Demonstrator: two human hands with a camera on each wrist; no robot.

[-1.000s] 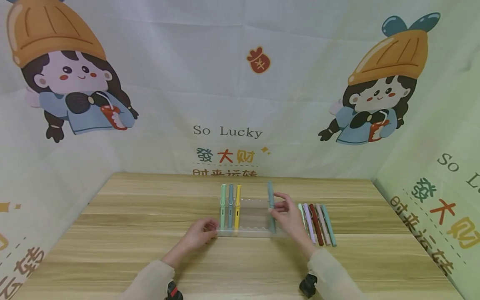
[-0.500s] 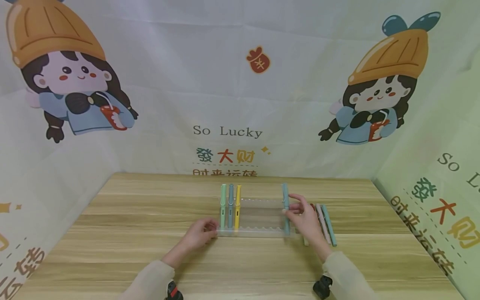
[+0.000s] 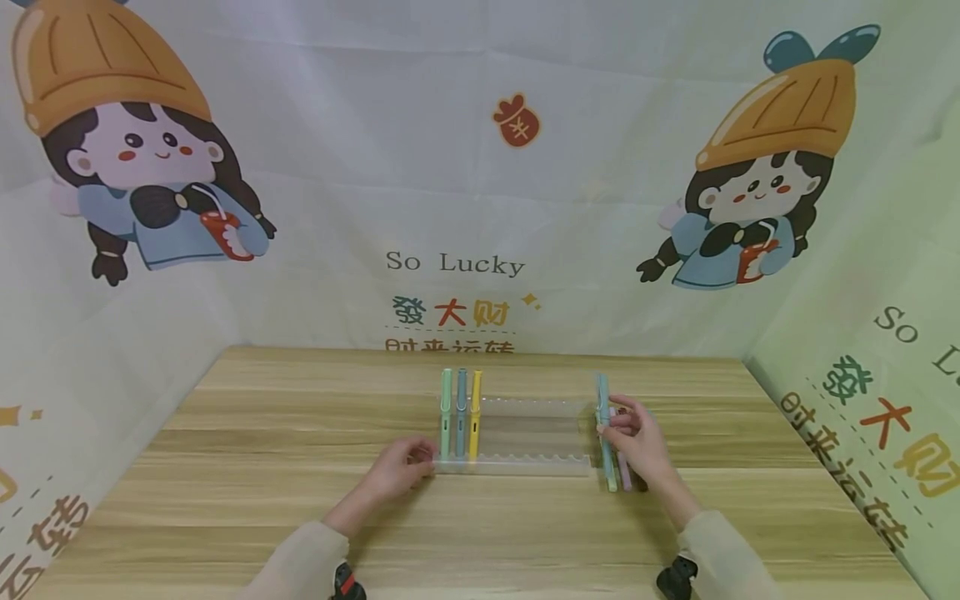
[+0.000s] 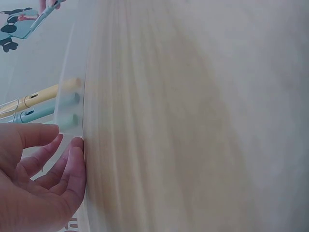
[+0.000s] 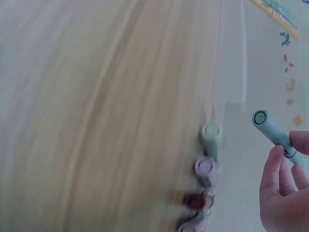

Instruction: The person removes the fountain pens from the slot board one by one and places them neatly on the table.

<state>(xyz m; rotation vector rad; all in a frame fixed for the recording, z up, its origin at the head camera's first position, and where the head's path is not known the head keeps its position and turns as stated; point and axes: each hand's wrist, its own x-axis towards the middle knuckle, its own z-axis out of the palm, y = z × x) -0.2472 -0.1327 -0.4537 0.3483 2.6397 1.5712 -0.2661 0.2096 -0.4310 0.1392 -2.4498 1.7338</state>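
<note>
A wood-grain worktop (image 3: 300, 408) fills the lower frame; on it, lower centre, a clear plastic notched rack (image 3: 517, 466), held at its left end by the left hand (image 3: 401, 465), fingers curled. Lower right, the right hand (image 3: 637, 437) pinches a light-blue cylindrical pen (image 3: 603, 394).

From the yellow pen (image 3: 476, 417) to the right end of the clear pen rack (image 3: 517, 467), the slots lie open, reachable from above or across the bare wooden table (image 3: 480, 533) in front. The green pen (image 3: 446, 417) and blue pen (image 3: 461, 417) crowd the left end, where the left hand (image 3: 405, 462) blocks the corner. Past the right end, the right hand (image 3: 637, 437) and its light-blue pen (image 3: 603, 396) obstruct; gaps among the loose pens (image 5: 205, 166) look tight, though partly hidden.
</note>
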